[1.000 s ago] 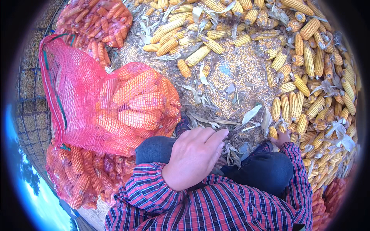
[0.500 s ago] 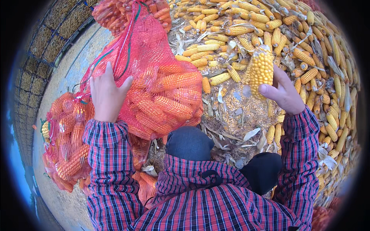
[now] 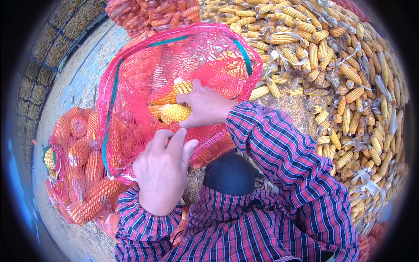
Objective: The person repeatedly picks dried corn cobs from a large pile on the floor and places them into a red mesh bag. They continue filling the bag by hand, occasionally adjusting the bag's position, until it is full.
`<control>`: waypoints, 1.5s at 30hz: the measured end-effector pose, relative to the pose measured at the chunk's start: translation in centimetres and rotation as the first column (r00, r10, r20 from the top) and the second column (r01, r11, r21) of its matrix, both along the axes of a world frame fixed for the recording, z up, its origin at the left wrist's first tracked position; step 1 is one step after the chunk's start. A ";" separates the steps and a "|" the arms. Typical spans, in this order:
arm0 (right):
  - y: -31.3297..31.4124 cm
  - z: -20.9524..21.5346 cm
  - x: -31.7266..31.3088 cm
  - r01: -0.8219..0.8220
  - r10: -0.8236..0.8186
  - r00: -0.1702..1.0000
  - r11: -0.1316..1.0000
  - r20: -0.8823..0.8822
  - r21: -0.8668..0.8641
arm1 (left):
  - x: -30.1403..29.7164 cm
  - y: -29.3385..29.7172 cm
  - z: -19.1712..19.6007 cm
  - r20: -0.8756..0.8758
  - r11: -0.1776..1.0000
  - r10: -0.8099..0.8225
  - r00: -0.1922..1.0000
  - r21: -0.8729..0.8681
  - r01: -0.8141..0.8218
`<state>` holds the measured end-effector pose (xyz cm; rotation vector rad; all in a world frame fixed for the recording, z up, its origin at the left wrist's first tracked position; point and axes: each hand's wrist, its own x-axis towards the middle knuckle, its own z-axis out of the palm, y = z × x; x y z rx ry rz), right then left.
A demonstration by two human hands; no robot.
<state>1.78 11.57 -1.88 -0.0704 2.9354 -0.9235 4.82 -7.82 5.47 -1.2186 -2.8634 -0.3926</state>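
Cobs of yellow corn, two of them, lie between the thumb and fingers of my right hand, which reaches over the mouth of a red mesh bag. Those fingers are parted around them; whether they grip or only touch, I cannot tell. The bag sits in front of me, its mouth spread wide, with green cord threaded along the rim. My left hand is at the near edge, its back up and fingers bent; whether they pinch the rim, I cannot see. Just beside the bag, on my left, lies a filled mesh sack, and another full sack is beyond it. Off to my right spreads a pile of loose cobs with dry husks among them. My dark-clad knee shows below the bag.
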 end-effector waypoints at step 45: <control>1.9 -6.6 -12.6 0.182 -0.213 0.966 0.963 -0.149 -0.201 | -5.5 -5.5 4.1 -0.114 0.330 0.532 0.839 0.941 -0.081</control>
